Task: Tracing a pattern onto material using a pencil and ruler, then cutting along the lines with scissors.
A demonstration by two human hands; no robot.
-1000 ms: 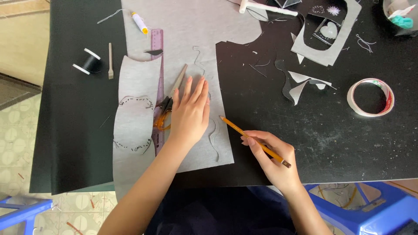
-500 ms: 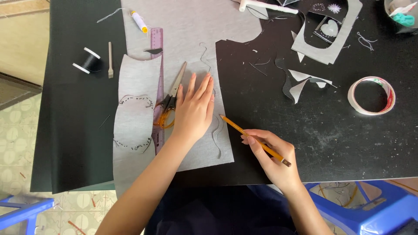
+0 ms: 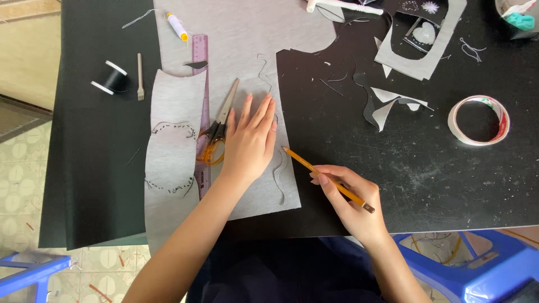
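Observation:
My left hand (image 3: pixel 250 140) lies flat, fingers spread, on a large sheet of grey fabric (image 3: pixel 247 45) on the black table (image 3: pixel 393 168). My right hand (image 3: pixel 351 202) grips a yellow pencil (image 3: pixel 325 178); its tip rests at the fabric's right edge, just below my left fingertips. Scissors with orange handles (image 3: pixel 216 134) lie on the fabric right beside my left hand. A pink ruler (image 3: pixel 200 67) lies along the fabric, and a second grey piece with stitched dashed lines (image 3: pixel 171 140) sits to its left.
A black thread spool (image 3: pixel 111 79) and a small wooden tool (image 3: pixel 140 76) lie at the left. A tape roll (image 3: pixel 478 119) sits at the right. Grey fabric scraps (image 3: pixel 393 104), a cut-out grey piece (image 3: pixel 421 50) and a yellow-capped marker (image 3: pixel 177 26) lie further back. Blue stools (image 3: pixel 477 269) stand below.
My left hand has slid slightly to the right on the fabric. The pencil and my right hand have barely moved.

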